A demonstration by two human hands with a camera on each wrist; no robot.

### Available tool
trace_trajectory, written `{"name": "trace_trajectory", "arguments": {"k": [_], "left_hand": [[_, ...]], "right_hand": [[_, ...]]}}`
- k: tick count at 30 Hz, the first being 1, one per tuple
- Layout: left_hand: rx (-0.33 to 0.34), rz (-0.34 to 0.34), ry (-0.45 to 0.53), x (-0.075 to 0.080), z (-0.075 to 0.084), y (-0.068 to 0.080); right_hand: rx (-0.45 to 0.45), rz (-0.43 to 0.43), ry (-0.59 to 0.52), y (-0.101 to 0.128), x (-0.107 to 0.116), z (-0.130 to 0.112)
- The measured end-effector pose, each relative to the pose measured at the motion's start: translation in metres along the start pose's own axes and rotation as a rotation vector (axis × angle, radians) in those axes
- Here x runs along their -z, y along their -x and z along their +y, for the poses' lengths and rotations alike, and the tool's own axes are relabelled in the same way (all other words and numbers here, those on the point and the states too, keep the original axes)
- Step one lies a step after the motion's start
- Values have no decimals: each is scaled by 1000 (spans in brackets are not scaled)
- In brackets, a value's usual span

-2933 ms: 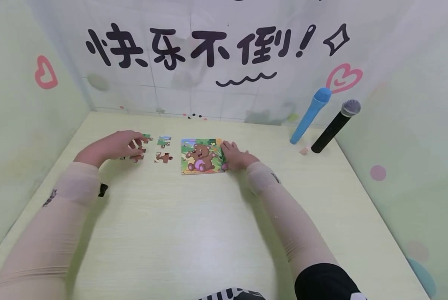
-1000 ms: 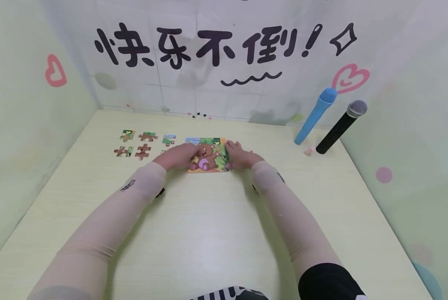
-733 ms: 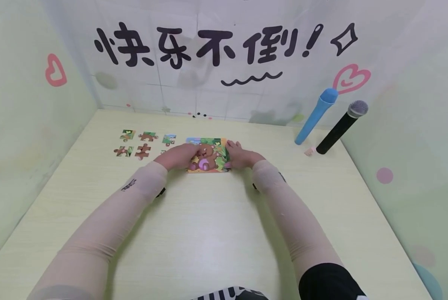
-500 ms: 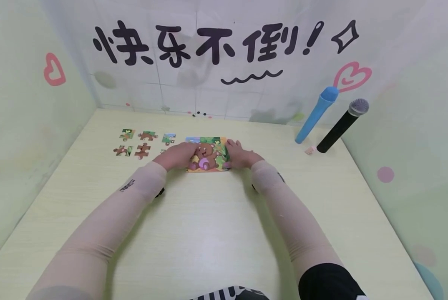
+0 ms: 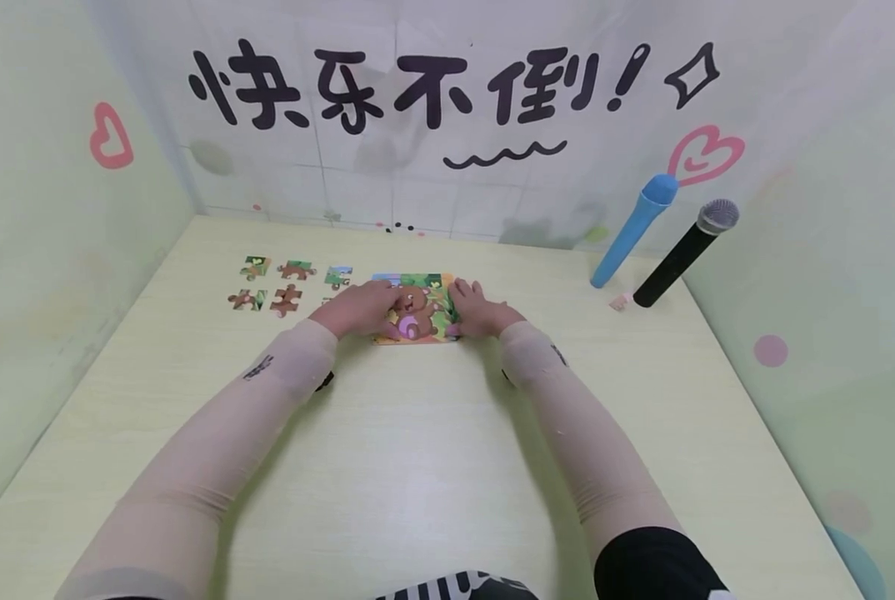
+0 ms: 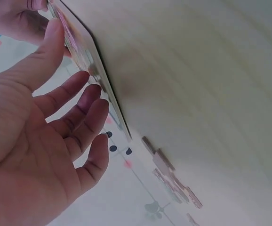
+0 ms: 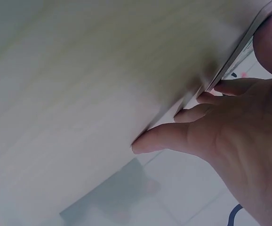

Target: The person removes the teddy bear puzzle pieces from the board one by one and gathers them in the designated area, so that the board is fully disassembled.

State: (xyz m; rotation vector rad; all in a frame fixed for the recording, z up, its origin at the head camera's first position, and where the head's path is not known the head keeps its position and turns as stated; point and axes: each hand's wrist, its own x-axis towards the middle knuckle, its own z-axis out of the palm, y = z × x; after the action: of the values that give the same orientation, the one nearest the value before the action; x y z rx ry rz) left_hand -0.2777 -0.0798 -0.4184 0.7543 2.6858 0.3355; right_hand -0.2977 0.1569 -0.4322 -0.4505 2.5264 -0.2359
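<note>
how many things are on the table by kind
loose puzzle pieces: 5 in plain view; the left hand may hide more
bear puzzle board: 1, with the right hand at its right edge
microphones: 2, one blue, one black
small pink thing by the microphones: 1
total: 9

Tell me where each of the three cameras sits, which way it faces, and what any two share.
Head: worn high, facing forward and down at the pale wooden table; both sleeved forearms, left hand and right hand show.
Left wrist: low beside the left hand, facing along the square bear puzzle board; palm and fingers show.
Right wrist: low beside the right hand, facing the board's edge.
All share the board.
</note>
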Motion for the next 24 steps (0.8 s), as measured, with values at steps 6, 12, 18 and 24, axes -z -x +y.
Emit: {"name": "trace_trajectory", "arguments": {"k": [6,12,18,24], "left_hand": [[27,-25,28,2,3,1],[90,-86,122,3,-1,2],[71,-83,144,3,-3,0],[64,-81,160,1,-5,0]], "right_hand": [[-6,1,-12,1,-1,0],[-16,-7,-20,0,-1,1],[-23,-8,-21,0,-1,0],[-21,-9,-21,0,0,-1]]}}
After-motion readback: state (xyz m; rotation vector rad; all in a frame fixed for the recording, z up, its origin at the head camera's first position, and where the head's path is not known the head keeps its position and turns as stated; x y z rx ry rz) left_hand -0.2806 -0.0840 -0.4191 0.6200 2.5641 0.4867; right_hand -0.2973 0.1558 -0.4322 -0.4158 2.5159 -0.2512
